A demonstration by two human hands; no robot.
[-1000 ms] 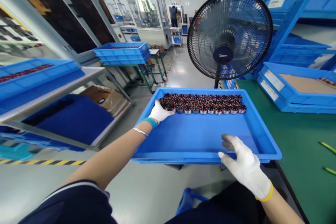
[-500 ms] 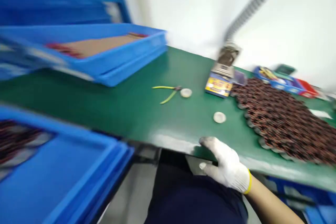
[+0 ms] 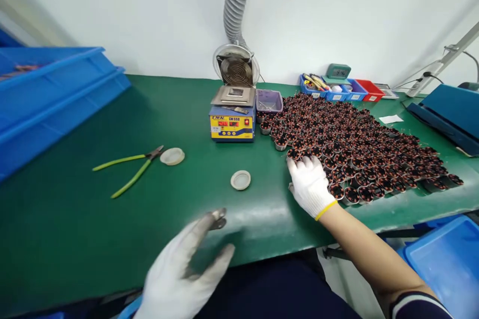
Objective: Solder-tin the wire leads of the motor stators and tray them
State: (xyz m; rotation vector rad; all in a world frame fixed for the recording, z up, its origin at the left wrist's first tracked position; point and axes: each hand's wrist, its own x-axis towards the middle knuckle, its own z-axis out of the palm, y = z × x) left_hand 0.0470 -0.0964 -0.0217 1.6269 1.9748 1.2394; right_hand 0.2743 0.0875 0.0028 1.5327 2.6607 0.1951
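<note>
Head view: "CM 558" unit (image 3: pixel 232 127)

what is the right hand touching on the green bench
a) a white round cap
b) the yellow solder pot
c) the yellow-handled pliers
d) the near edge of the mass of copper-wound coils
d: the right hand lies palm down with its fingers on the near-left edge of the copper-wound coils.

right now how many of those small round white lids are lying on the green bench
2. One white lid lies by the tip of the green-handled pliers. The other white lid sits in front of the yellow and blue unit, left of the right hand. None seem hidden.
</note>
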